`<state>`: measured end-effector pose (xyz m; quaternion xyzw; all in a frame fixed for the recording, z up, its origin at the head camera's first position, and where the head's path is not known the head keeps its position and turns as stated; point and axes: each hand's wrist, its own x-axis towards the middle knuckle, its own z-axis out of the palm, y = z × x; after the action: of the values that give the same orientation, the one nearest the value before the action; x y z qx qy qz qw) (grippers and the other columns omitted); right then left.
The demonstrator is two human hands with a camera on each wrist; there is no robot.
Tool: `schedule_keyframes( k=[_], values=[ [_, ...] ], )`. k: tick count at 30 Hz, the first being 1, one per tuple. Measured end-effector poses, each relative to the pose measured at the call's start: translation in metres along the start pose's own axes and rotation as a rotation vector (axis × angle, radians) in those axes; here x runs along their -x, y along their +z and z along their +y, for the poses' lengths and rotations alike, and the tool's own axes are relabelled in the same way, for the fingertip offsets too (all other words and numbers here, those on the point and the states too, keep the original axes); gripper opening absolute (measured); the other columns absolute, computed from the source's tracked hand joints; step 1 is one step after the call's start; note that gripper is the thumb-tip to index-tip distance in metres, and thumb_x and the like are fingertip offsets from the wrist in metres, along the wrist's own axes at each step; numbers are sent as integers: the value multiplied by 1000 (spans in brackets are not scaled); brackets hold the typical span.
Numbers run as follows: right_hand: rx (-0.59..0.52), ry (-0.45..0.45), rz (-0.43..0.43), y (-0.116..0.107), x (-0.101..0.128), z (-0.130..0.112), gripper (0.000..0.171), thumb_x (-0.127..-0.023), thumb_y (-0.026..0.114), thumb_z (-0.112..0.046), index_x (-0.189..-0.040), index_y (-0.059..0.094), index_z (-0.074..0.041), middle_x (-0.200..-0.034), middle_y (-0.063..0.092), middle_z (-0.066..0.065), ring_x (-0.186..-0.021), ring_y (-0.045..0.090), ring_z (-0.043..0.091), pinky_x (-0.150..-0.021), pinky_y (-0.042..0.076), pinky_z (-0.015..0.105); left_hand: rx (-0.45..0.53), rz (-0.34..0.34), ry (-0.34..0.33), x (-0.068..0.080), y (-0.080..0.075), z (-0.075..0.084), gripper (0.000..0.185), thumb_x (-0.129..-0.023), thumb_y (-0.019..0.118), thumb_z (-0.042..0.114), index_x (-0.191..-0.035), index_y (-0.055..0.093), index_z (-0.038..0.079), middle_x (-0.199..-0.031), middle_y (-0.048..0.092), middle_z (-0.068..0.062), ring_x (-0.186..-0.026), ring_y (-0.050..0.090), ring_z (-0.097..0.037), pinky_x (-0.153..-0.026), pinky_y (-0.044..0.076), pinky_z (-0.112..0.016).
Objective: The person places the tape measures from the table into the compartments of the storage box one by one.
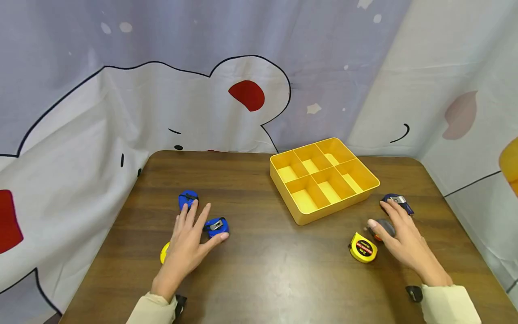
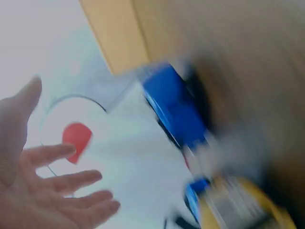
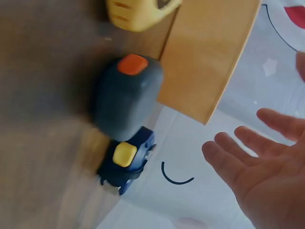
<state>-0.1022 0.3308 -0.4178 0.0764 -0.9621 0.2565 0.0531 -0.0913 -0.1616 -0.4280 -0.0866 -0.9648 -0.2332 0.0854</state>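
Hands are hovering spread and holding nothing over the brown wooden table (image 1: 267,270): the left hand (image 1: 187,245) is reaching near the left edge, its fingertips just touching two blue tape measures (image 1: 217,226), with a yellow one (image 1: 164,253) half hidden under the palm. The right hand (image 1: 402,238), fingers loosely extended, is lying over a grey tape measure (image 1: 384,226) toward the right edge, between a yellow tape measure (image 1: 363,247) facing up and a dark blue one (image 1: 398,201) whose long axis is pointing toward the far right corner. Behind them a yellow six-compartment tray (image 1: 301,216) is sitting skewed near the far edge, with cartoon-printed cloth (image 1: 162,103) hanging all around.
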Motion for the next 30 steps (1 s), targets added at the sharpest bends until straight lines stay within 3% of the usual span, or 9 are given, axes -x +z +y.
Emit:
schedule_keyframes(
  k=[3, 7, 14, 17, 23, 30],
  values=[
    [-79, -11, 41, -5, -17, 0, 62, -92, 53, -34, -143, 29, -7, -144, 26, 22, -126, 28, 46, -90, 28, 64, 105, 30, -19, -8, 2, 19, 73, -83, 52, 60, -142, 35, 21, -145, 34, -8, -134, 27, -31, -93, 33, -61],
    [-123, 24, 79, -10, -40, 1, 58, -92, 51, -35, -138, 35, -2, -133, 38, 26, -113, 42, 45, -84, 37, 59, 208, 5, -49, -25, 8, 41, 65, -85, 50, 57, -138, 43, 19, -136, 47, -6, -123, 44, -27, -91, 40, -54],
    [-143, 116, 22, -9, -77, 15, 67, -94, 43, -44, -139, 30, 4, -129, 39, 31, -112, 41, 47, -82, 38, 59, 526, -89, -96, -62, 33, 67, 63, -84, 58, 49, -136, 46, 16, -116, 61, -12, -100, 62, -24, -82, 49, -38],
    [-132, 125, 0, -6, -89, 24, 68, -95, 38, -45, -140, 26, 5, -127, 41, 34, -112, 41, 49, -83, 37, 60, 608, -149, -98, -77, 47, 77, 64, -83, 60, 49, -137, 45, 16, -116, 61, -14, -102, 61, -22, -84, 49, -37],
    [-120, 141, -20, 0, -104, 37, 68, -96, 29, -47, -146, 16, -3, -131, 37, 37, -116, 38, 52, -87, 31, 64, 673, -238, -85, -100, 75, 96, 73, -83, 58, 51, -141, 36, 12, -129, 51, -19, -111, 55, -29, -89, 46, -41],
    [-97, 170, 83, 15, -95, 40, 57, -98, 32, -39, -140, 35, 0, -125, 47, 32, -114, 41, 51, -87, 34, 61, 686, -305, -24, -105, 104, 109, 83, -88, 50, 52, -146, 17, 3, -145, 30, -18, -121, 47, -31, -99, 37, -40]
  ],
)
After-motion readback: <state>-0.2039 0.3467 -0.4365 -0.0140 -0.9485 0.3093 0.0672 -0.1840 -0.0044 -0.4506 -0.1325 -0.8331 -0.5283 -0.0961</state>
